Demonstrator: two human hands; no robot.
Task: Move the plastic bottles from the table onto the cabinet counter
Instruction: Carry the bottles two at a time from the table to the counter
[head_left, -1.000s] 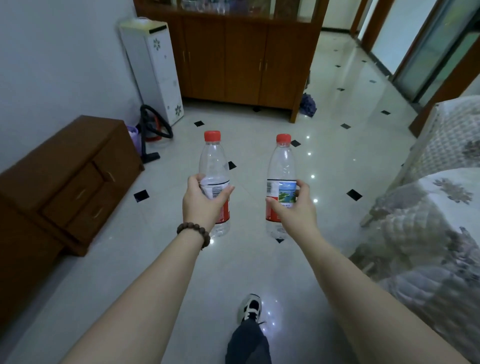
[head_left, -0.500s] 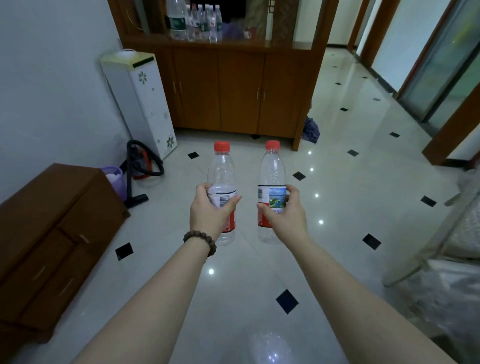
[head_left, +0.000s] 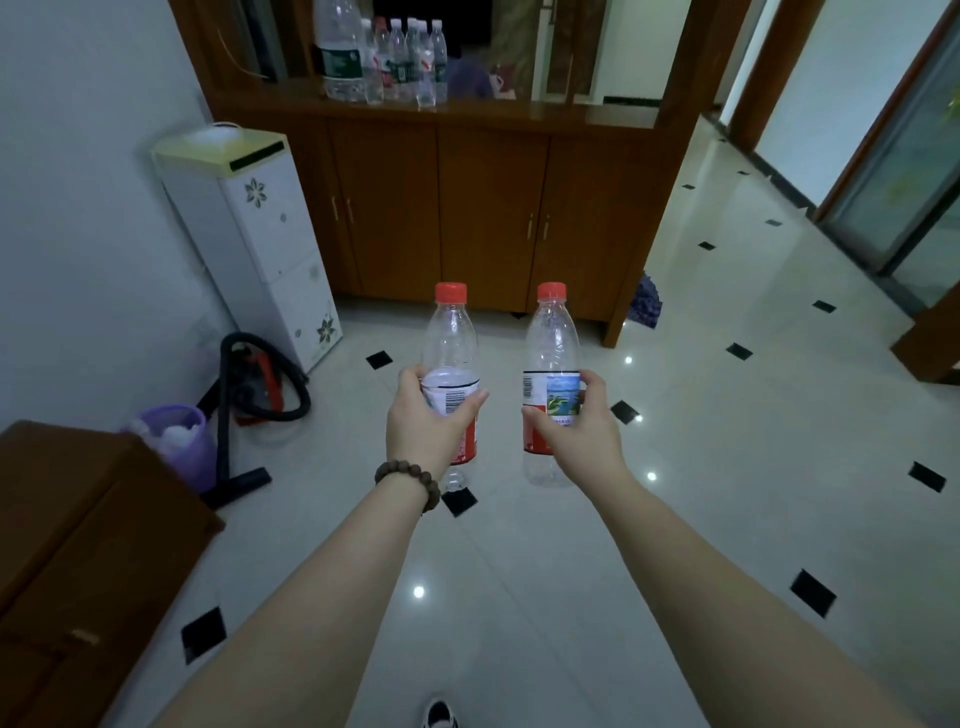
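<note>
A glossy pale tiled floor (head_left: 519, 597) with small black diamond insets mirrors ceiling lights. A tall white water dispenser (head_left: 260, 249) stands at upper left against the plain white wall (head_left: 78, 182). A low brown wooden drawer chest (head_left: 67, 545) fills the lower left; glass sliding doors (head_left: 904, 171) sit at upper right.
</note>
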